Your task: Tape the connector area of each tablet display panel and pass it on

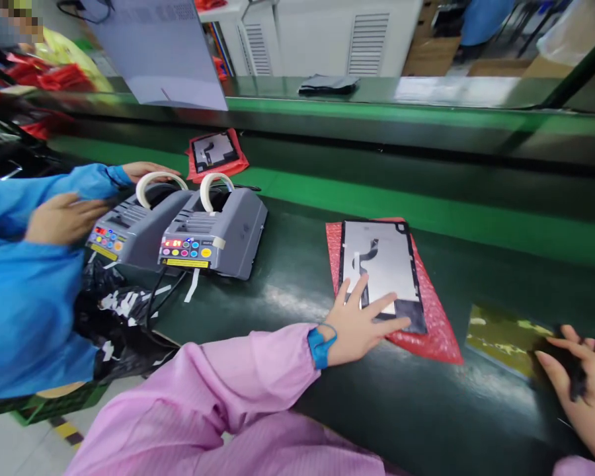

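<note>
My left hand [357,325] lies with its fingers spread on the lower part of a flat screen panel [391,254]. The panel has a silvery back, dark borders and a black flex cable, and it rests on a red bubble-wrap bag [434,324]. At the right edge, my right hand [589,373] has its fingers curled round a small black object [578,380], too blurred to name. Its thumb and fingertips are by the edge of a yellowish glossy sheet [506,337] on the dark green bench; whether they grip the sheet is unclear.
Two grey tape dispensers [213,241] with white tape rolls stand at left, beside a co-worker's blue sleeves [30,311] and hands. Another panel [213,152] on red wrap lies behind them. A raised green-edged shelf [401,109] runs along the back, holding a folded dark cloth-like item [327,84].
</note>
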Demonstrator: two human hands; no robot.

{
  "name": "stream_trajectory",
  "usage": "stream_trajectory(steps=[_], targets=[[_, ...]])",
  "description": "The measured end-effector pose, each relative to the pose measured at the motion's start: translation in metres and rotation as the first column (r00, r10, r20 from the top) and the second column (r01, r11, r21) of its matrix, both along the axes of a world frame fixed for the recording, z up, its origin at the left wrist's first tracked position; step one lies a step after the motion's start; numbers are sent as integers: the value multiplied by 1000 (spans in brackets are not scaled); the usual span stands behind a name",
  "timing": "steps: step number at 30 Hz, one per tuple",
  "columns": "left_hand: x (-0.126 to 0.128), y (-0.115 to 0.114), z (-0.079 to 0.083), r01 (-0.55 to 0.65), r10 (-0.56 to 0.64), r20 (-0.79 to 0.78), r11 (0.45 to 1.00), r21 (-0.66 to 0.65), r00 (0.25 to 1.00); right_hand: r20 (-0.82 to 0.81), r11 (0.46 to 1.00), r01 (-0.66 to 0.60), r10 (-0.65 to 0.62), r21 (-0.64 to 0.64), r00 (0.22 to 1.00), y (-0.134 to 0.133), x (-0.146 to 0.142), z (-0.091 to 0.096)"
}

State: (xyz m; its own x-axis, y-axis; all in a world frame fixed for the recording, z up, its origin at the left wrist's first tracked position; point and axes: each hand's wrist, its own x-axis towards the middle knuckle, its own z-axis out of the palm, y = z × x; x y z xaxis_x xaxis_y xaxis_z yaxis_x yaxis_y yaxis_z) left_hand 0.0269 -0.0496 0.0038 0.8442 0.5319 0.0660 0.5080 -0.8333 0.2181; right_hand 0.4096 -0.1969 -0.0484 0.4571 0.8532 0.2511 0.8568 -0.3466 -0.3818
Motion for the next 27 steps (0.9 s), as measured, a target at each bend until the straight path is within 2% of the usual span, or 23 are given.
stream_trajectory(steps=[2, 4, 8, 10, 11, 13, 16, 19, 24, 27], targets=[[16, 30, -1, -133, 135, 28, 989, -60, 990, -2, 999, -20, 21, 26, 1000, 2, -1, -2], [33, 70, 0, -278, 286, 69, 954, -107, 956, 7, 998, -12, 12, 63, 1000, 4, -4, -3], [67, 160, 9, -514, 526, 170, 850, -112, 833, 94, 997, 7, -15, 81, 995, 13, -11, -3], [87, 196, 16, -568, 584, 228, 812, -137, 779, 138, 996, 3, -16, 90, 990, 20, -15, -3], [97, 208, 19, -566, 585, 254, 810, -153, 770, 155, 995, 3, -18, 97, 988, 23, -16, -3], [114, 222, 23, -505, 534, 300, 845, -175, 790, 181, 994, 8, -27, 105, 983, 27, -18, -4], [127, 213, 21, -297, 336, 340, 941, -163, 878, 216, 994, 9, -32, 108, 976, 33, -23, -5], [128, 181, 12, -55, 98, 332, 989, -136, 938, 215, 993, -24, -1, 114, 977, 45, -40, -2], [111, 115, -6, 213, -177, 263, 971, -111, 948, 170, 991, -73, 53, 114, 984, 85, -98, 7], [81, 87, -11, 307, -298, 151, 951, -39, 942, 137, 989, -44, 25, 141, 990, 102, -131, 9]])
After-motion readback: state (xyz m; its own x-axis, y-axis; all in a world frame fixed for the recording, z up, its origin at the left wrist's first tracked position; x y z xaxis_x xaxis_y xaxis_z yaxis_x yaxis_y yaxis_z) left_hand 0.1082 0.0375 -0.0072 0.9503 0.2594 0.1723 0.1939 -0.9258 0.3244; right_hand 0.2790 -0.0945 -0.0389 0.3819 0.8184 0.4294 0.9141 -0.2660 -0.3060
